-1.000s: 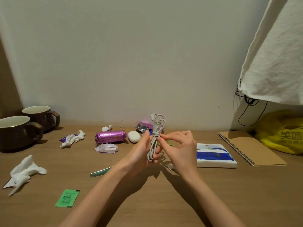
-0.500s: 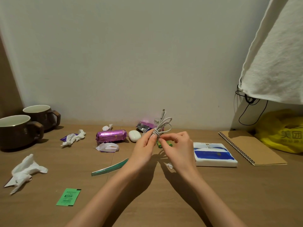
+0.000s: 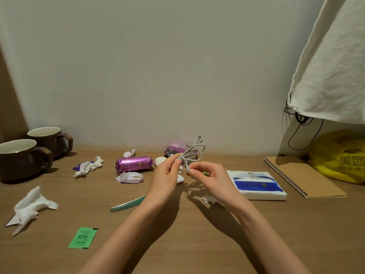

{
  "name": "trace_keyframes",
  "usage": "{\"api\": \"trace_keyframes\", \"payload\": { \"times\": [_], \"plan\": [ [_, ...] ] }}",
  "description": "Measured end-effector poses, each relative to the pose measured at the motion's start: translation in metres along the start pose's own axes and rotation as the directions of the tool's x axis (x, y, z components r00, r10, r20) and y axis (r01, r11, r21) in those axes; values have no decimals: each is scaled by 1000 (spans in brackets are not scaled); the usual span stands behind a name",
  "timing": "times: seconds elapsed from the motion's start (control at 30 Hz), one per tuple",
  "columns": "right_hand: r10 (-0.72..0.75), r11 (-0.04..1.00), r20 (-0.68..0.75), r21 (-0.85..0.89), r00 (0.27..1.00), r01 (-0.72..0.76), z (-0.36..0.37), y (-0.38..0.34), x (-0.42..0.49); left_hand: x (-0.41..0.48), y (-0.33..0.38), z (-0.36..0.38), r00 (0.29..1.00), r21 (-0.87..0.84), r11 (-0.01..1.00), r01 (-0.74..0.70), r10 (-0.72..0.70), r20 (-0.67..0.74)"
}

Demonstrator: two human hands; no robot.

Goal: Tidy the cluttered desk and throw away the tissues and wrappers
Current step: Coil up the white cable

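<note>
Wooden table (image 3: 177, 244), pale wall behind: the left hand (image 3: 166, 175) is pinching a coiled white cable (image 3: 192, 153) above mid-table, the right hand (image 3: 209, 177) is pinching its loose end; a crumpled white tissue (image 3: 29, 206) and shiny purple foil wrapper (image 3: 134, 164) are lying leftward.

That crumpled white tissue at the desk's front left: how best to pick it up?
Pinch the crumpled white tissue at its raised, bunched middle, coming straight down from above. Its thin tails lie flat on the wooden desk and would probably slip.
</note>
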State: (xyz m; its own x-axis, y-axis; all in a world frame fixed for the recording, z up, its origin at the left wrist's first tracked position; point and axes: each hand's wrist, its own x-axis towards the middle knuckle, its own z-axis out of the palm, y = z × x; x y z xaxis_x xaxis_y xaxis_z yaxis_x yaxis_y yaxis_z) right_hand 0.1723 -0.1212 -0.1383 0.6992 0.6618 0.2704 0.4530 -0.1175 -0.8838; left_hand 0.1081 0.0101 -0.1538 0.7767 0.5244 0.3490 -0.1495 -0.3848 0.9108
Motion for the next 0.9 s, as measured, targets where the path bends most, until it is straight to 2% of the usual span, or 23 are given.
{"api": "trace_keyframes", "payload": {
  "times": [0.1, 0.2, 0.3, 0.37, 0.43, 0.5, 0.57, 0.7, 0.9],
  "plan": [
    [-3, 1000, 12, 24, 1000, 3, -1, -2, 0, -1, 0, -2, 1000, 12, 1000, -15, 15, -21],
    [18, 989, -106, 150, 994, -1, 4, -2, 0, -2, -1, -4, 997, 89, 993, -73, 72, 14],
    [6, 988, -198, 154, 980, 25, 9, -1, 0, -1, -2, -4, 995, 42, 999, -9, 5, 103],
    [-45, 997, -227, 58, 973, 60, 11, 2, 0, 1, -4, -4, 992, 64, 998, 14, -22, 127],
    [-175, 978, -254, -159, 951, 138, 10, 6, -1, 3, -7, -5, 988, 77, 997, 27, -38, 147],
    [-421, 837, -239, -474, 875, 273, 6, 11, 0, 5, -9, -7, 988, 82, 996, 27, -39, 148],
    [-584, 667, -157, -651, 797, 361, 1, 14, 2, 6, -10, -10, 986, 84, 996, 23, -36, 160],
    [-628, 478, -10, -794, 778, 375, -6, 22, 9, 6, -13, -12, 980, 109, 994, 0, -22, 198],
    [-552, 415, 50, -849, 833, 326, -16, 25, 10, 5, -15, -11, 974, 135, 989, -63, 32, 223]
  ]
}}
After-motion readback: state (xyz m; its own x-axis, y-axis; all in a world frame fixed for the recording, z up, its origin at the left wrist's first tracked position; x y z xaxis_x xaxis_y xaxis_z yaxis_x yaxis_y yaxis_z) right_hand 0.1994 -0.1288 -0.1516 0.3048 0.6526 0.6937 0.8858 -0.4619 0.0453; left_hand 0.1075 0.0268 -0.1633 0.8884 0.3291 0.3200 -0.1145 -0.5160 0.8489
